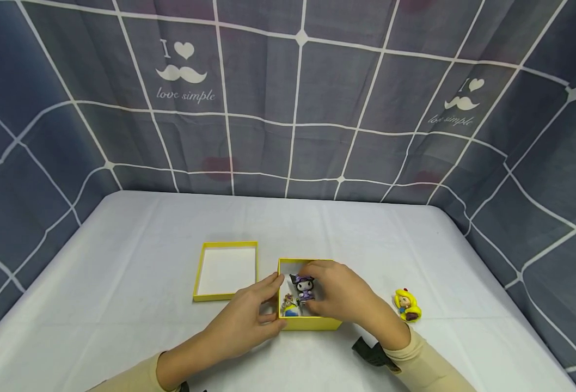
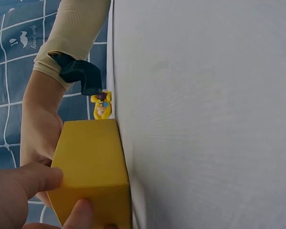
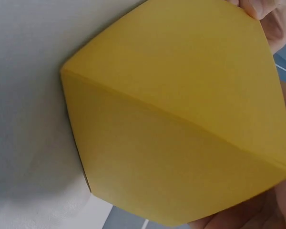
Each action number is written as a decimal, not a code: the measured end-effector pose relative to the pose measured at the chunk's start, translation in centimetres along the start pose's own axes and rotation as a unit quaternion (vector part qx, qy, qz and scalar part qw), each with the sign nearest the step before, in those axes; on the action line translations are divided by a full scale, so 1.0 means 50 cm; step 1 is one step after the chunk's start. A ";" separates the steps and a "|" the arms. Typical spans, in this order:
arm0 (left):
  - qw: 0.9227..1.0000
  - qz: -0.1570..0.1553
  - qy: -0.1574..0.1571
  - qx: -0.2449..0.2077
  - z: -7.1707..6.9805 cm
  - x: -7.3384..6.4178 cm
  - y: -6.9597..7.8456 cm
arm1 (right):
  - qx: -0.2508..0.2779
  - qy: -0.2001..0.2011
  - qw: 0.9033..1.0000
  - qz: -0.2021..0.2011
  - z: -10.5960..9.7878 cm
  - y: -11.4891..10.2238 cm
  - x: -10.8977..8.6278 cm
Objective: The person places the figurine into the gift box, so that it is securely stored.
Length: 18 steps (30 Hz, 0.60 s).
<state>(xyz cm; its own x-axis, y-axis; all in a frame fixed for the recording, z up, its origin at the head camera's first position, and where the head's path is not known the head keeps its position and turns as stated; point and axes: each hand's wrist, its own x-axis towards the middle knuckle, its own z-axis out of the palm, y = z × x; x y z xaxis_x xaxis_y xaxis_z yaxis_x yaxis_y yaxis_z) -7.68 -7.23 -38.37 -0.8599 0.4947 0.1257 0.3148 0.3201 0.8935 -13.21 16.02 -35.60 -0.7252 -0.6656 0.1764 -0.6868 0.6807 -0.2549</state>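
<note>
An open yellow box (image 1: 312, 323) with a white inside stands on the white cloth. My left hand (image 1: 244, 316) holds it at the left side, fingers along the wall and thumb at the near left corner. In the left wrist view the thumb and fingertips press on the yellow wall. My right hand (image 1: 342, 291) reaches down into the box and holds a black and purple figurine (image 1: 305, 287) with a white face between fingers and thumb. Another small figurine (image 1: 290, 306), with yellow and blue on it, lies in the near left corner. The right hand hides the box's right part.
A shallow yellow-rimmed lid (image 1: 229, 272) lies with its white inside up, left of the box. To the right of my right wrist is a yellow-haired figurine (image 1: 407, 305). A dark strap (image 1: 370, 353) hangs from the right sleeve. Grey checked curtains (image 1: 258, 147) surround the table.
</note>
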 end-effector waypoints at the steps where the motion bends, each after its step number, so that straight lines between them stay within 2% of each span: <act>1: 1.000 -0.001 0.000 -0.002 0.000 0.000 0.000 | -0.004 -0.001 1.000 0.002 0.001 -0.001 0.000; 11: 1.000 0.000 -0.002 -0.003 0.001 0.000 0.000 | 0.019 -0.022 1.000 0.004 0.007 -0.011 0.005; 18: 1.000 0.002 -0.001 0.002 0.001 0.000 0.001 | 0.013 -0.029 0.999 0.006 0.009 -0.012 0.008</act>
<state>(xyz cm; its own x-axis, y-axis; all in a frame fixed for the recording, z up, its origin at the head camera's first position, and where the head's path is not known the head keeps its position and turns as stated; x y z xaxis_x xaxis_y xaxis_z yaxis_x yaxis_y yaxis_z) -7.68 -7.19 -38.35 -0.8577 0.4981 0.1274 0.3196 0.3224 0.8910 -13.08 15.20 -35.82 -0.7291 -0.6742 0.1173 -0.6754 0.6814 -0.2819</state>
